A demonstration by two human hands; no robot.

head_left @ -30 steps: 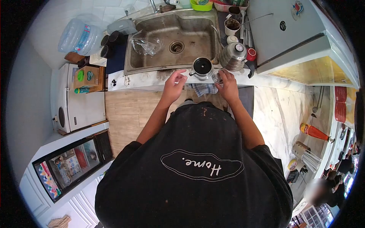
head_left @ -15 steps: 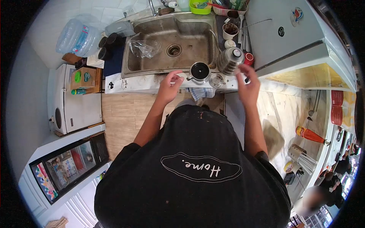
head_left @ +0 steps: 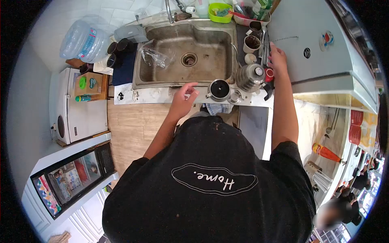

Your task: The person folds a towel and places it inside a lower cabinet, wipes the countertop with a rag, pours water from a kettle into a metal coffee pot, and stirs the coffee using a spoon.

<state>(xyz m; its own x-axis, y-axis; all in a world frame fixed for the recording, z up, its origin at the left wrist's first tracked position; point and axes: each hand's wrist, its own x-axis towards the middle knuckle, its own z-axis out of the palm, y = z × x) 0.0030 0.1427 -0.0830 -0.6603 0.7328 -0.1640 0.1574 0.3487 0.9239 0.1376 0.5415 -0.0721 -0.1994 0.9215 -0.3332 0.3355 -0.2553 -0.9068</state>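
My left hand (head_left: pixel 184 100), empty with its fingers loosely apart, hovers just left of a metal cup (head_left: pixel 220 90) of dark contents at the counter edge. Beside the cup stands a small round clear container or lid (head_left: pixel 234 97). My right hand (head_left: pixel 278 58) reaches past a steel gooseneck kettle (head_left: pixel 249 78) with a black handle. Its fingers are stretched out beside long metal utensils (head_left: pixel 265 50); whether they touch is unclear. A red round object (head_left: pixel 269 74) lies under that wrist. A white cup with dark residue (head_left: pixel 252 42) sits left of the utensils.
The steel sink (head_left: pixel 162 77) holds a crumpled clear plastic bag (head_left: pixel 156 58). A green basket (head_left: pixel 220 13) stands behind it. To the right rises a grey fridge-like cabinet (head_left: pixel 310 24). Dark cups (head_left: pixel 123 44) and a large water bottle (head_left: pixel 84 42) are at left.
My right hand has moved from beside the kettle's handle, forward and right to the utensils. My left hand stays near the metal cup. The view has shifted slightly.
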